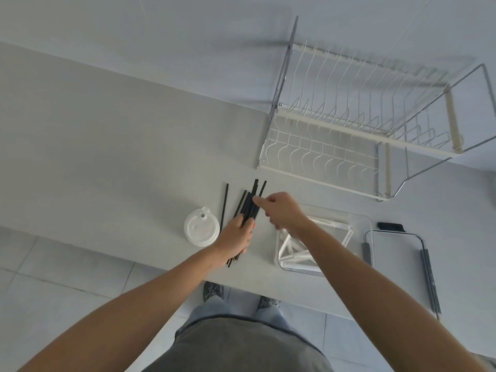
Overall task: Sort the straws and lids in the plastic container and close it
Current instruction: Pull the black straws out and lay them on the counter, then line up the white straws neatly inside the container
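Clear plastic, the container [359, 224] sits on the counter [107, 157] holding white straws [292, 251]; its lid [394, 253] lies beside. Left hand [236, 237] grips a black straw bundle [248, 208]; right hand [281, 209] pinches its upper part. Light, stiff and slippery, they likely handle best held mid-length.

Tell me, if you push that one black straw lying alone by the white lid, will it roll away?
Probably, yes. The lone black straw looks thin and round, and the table under it looks smooth, so a sideways nudge would likely send it rolling. It probably weighs almost nothing: the left hand grips a whole bundle of black straws easily.
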